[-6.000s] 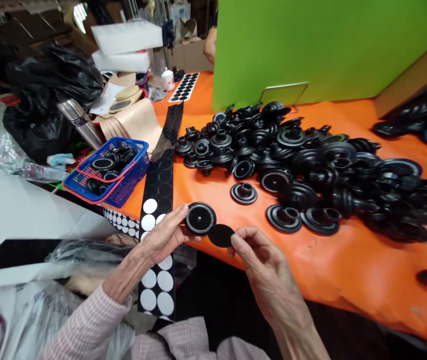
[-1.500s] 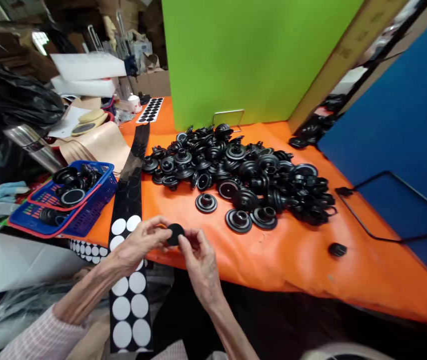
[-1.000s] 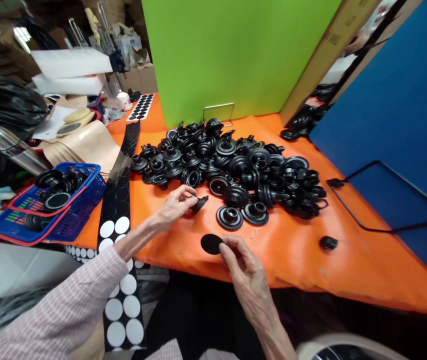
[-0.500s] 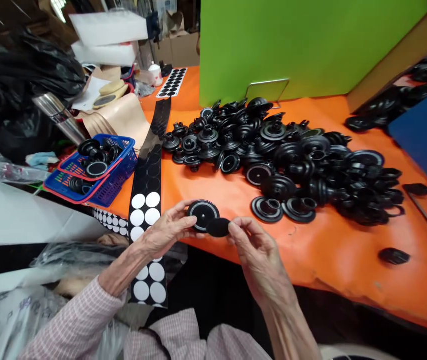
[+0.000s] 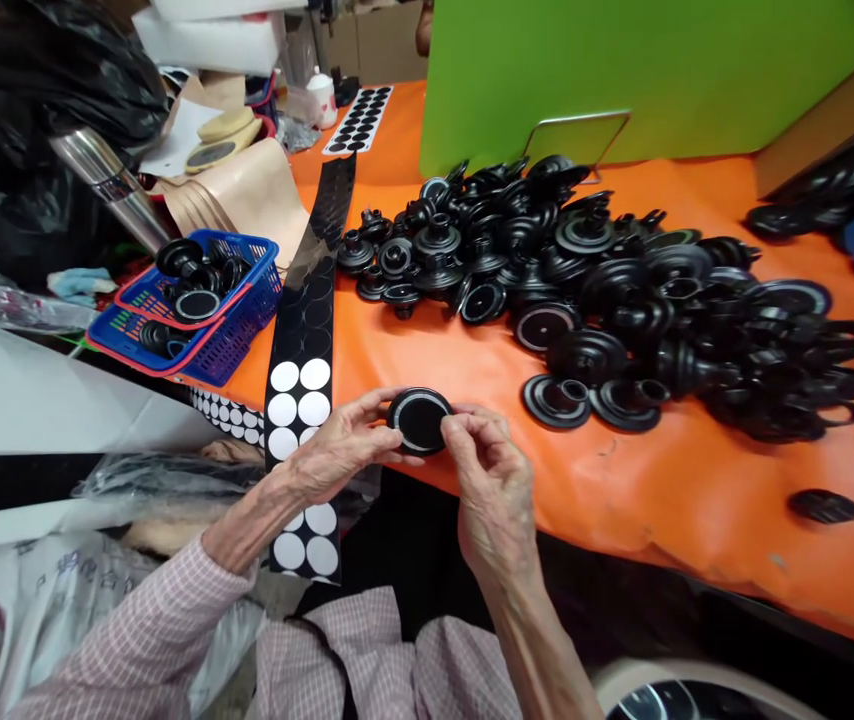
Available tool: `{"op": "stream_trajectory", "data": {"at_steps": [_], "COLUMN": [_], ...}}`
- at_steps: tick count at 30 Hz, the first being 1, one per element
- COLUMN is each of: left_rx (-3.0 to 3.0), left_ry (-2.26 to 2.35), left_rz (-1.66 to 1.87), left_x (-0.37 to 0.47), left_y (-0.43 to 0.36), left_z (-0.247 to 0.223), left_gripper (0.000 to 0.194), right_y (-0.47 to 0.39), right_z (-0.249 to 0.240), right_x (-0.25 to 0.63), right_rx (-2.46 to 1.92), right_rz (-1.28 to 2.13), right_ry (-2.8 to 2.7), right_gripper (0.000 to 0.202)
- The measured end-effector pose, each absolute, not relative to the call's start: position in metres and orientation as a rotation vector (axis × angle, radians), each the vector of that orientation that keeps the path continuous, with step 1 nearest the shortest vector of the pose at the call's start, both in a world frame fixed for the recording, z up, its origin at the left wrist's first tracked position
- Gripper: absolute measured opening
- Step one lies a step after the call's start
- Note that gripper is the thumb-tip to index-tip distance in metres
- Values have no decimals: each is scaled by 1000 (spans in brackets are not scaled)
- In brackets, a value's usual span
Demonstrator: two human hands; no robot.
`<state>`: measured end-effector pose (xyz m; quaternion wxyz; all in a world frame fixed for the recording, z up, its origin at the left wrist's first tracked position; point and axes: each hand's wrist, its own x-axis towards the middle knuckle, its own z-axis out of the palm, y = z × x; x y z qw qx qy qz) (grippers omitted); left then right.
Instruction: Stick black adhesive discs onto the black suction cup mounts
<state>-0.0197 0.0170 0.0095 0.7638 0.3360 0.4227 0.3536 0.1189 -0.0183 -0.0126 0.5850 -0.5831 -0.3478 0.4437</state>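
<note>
My left hand (image 5: 356, 440) grips the left edge of a black round plastic base (image 5: 395, 412), its flat face with a grey ring turned up towards me. A thin black round sticker (image 5: 422, 420) lies over the middle of that face, inside the ring. My right hand (image 5: 491, 465) pinches at the right edge of the sticker and base with thumb and fingers. To the left, a long black strip of round stickers (image 5: 303, 330) runs across the table, with white circles on its near part.
Black plastic parts (image 5: 483, 250) are heaped across the orange table (image 5: 412, 345). A blue basket (image 5: 243, 325) with similar parts stands at the left, near a steel flask (image 5: 108, 190). A green panel (image 5: 577, 80) rises behind; one black piece (image 5: 824, 506) lies at the right.
My right hand has brought the black sticker left onto the base's face, covering its centre dot. Before, it overlapped only the lower right edge. The view has shifted slightly.
</note>
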Motion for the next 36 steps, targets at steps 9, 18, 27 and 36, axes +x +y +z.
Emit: {"op": "stream_trajectory", "data": {"at_steps": [9, 18, 27, 36], "left_rx": [721, 720, 651, 962], "left_ry": [926, 950, 972, 1124], "left_rz": [776, 809, 949, 1178], "left_x": [-20, -20, -25, -101], "left_y": [17, 15, 9, 62], "left_z": [6, 1, -1, 57], "left_gripper": [42, 38, 44, 49], "right_y": [-18, -19, -18, 70], "right_z": [-19, -20, -31, 19], "right_x": [117, 104, 101, 38], "right_rx": [-1444, -1493, -1503, -1001], "right_rz": [950, 767, 710, 1343], "right_ry": [-887, -973, -1075, -1063], "right_gripper": [23, 18, 22, 32]}}
